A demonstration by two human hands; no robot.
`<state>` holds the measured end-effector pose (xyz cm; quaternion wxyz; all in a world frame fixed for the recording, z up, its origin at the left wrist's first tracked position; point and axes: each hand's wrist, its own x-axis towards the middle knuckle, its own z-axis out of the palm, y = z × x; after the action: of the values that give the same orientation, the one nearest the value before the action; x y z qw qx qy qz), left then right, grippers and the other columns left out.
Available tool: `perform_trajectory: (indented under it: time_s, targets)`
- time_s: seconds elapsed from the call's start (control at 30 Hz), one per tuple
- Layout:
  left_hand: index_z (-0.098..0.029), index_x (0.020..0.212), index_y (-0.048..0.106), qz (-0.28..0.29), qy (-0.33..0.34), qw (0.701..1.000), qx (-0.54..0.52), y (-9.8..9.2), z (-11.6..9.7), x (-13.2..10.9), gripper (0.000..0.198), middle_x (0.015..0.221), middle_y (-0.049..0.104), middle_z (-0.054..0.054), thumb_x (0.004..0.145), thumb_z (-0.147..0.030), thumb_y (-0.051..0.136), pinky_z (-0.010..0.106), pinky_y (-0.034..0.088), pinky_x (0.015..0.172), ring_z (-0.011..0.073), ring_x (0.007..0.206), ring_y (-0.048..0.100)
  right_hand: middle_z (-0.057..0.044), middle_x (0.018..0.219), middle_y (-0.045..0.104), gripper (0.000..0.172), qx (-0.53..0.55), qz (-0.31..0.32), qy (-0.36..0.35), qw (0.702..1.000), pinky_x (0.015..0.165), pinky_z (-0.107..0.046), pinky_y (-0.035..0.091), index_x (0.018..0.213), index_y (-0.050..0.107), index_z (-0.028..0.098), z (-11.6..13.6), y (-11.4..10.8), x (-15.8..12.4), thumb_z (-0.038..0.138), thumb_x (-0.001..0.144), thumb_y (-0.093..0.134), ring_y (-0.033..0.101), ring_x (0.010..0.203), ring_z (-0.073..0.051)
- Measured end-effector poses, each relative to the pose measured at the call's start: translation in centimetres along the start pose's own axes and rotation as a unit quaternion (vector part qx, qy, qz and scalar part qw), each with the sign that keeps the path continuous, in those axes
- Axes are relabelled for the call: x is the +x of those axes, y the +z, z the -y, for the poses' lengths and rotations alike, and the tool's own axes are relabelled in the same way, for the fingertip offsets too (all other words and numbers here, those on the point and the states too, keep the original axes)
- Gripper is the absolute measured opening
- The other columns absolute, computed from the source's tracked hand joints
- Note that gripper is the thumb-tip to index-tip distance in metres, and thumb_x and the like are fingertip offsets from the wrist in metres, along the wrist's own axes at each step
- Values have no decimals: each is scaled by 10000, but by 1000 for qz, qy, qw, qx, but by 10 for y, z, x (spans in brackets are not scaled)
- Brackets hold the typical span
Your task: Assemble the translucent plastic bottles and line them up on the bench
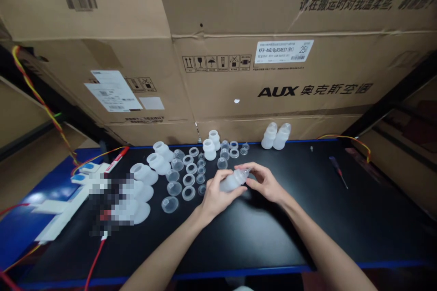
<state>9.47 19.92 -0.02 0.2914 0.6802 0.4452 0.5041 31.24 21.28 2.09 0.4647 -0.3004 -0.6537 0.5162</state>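
Observation:
My left hand (215, 193) is wrapped round the body of a small translucent plastic bottle (232, 181) held on its side above the black table (273, 232). My right hand (262, 181) pinches the bottle's cap end at the right. To the left of my hands lie rows of clear rings and round caps (189, 180) and several white bottle bodies (157, 162). Two finished bottles (276, 136) stand upright at the back.
Large cardboard boxes (239, 54) form a wall right behind the table. A small red-handled screwdriver (337, 171) lies at the right. White devices with red and yellow wires (82, 177) sit at the left edge, partly blurred.

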Motion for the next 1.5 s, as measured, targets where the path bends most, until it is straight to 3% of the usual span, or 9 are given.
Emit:
perform_trajectory:
  time_s: [0.2,0.37,0.5,0.73,0.9,1.1,1.2,1.37,1.5]
  targets:
    - [-189,1036,650,102,-137,971,-165,-3,-12,8,457,851,808,38,768,-445,918,261,551,711,176,740,742,-118,1464,699,411,33,64,15,997,1185,-465,477,1419,698,258,5,-6,0,433,1047,715,650,1360,-296]
    - [-149,1087,647,214,-285,869,-342,-5,-7,12,659,832,781,78,688,-568,962,292,583,578,188,609,712,-120,1375,730,479,67,106,34,992,1061,-396,536,1416,703,231,5,-9,-1,497,1019,743,704,1204,-266]
    - [-109,1179,656,262,-330,812,-404,-4,-3,12,778,994,805,203,679,-625,954,306,603,496,210,597,728,-108,1276,736,517,52,129,42,989,895,-337,559,1423,689,217,8,-11,-2,554,1031,704,697,963,-201]
    - [-110,1037,709,187,-323,859,-350,-2,-11,14,639,770,762,95,699,-591,959,278,613,513,202,583,728,-41,990,671,486,-118,15,37,992,796,-331,476,1212,775,229,7,-6,5,625,930,795,558,844,-196]
    - [-114,1028,707,191,-329,850,-363,0,-13,14,683,764,763,94,693,-663,938,275,601,503,203,571,727,-45,978,626,563,-145,-59,8,988,801,-335,474,980,702,216,-6,5,5,752,847,806,549,864,-208]
    - [-106,1073,693,157,-342,836,-400,9,-9,11,712,972,811,171,736,-700,895,282,619,519,188,614,733,-129,1499,605,636,24,-31,29,999,1106,-441,477,1483,592,291,-5,2,3,689,994,676,585,1329,-301]
    - [-102,1065,687,150,-342,836,-401,14,-5,9,741,1011,812,190,726,-729,886,286,618,516,187,614,731,-123,1444,678,590,100,-7,74,992,998,-417,545,1485,600,300,-5,-4,4,509,968,791,646,1272,-295]
    - [-111,1050,676,148,-332,839,-406,18,-2,6,754,971,812,175,703,-744,895,282,603,498,195,601,732,-81,1186,737,550,15,-61,64,996,901,-368,565,1345,711,258,-9,-5,6,485,877,888,678,1028,-236]
    - [-114,1053,679,145,-334,835,-414,18,-1,7,781,981,813,178,689,-773,887,290,609,525,197,611,736,-109,1411,688,577,45,-47,61,996,989,-407,561,1454,654,299,-2,-6,5,487,937,827,664,1188,-270]
